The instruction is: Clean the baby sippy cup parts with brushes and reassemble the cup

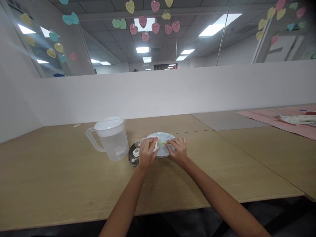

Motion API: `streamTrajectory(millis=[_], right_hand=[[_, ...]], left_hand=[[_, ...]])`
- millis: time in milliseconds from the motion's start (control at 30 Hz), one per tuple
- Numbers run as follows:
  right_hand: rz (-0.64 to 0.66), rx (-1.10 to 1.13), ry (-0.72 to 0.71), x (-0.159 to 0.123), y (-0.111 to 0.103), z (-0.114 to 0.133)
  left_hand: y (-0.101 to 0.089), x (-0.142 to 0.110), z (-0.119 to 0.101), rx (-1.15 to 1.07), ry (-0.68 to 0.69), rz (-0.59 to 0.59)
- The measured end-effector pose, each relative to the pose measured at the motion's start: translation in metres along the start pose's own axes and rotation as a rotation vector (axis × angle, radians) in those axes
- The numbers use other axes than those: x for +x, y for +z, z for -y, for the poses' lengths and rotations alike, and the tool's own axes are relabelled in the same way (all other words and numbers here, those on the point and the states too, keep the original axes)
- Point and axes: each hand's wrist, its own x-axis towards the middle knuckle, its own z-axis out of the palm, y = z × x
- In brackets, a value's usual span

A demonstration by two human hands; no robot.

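a pale wall runs below a window dotted with heart-shaped notes along the top of the frame, and a wooden table fills the lower half. at the center, the left hand grips a white piece, its fingers wrapped over it so that its full shape is hidden. the right hand pinches a thin yellow-green stick in its fingertips, its left end up against the piece's pale mouth. both are above or near a white plate.

the white piece looks light and probably thin-walled, perhaps smooth enough to turn in the fingers; a firm but gentle hold around its body, clear of the mouth, should suit it. the stick seems light and slender, likely to bend or snap if pushed sideways, so a pinch close to the working end would steady it.

left of center, a metal dish holds small white parts, beside a clear lidded jug.
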Motion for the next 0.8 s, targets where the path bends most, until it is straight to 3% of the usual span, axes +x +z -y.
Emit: streamTrajectory(millis=[100,300,533,800], right_hand=[[-0.032,0.034,0.001,0.0007,-0.0006,0.0042],[-0.075,0.009,0.146,0.0037,-0.0004,0.0003],[-0.017,0.008,-0.002,-0.0017,-0.0001,-0.0006],[-0.117,0.066,0.186,0.0044,-0.0041,-0.0020]], left_hand=[[0.0004,0.0000,0.0010,0.008,-0.015,-0.015],[-0.0022,0.0029,-0.0012,-0.007,0.009,-0.024],[0.0026,-0.0015,0.0014,-0.008,-0.064,-0.043],[0.0014,0.0004,0.0015,0.009,-0.077,-0.089]])
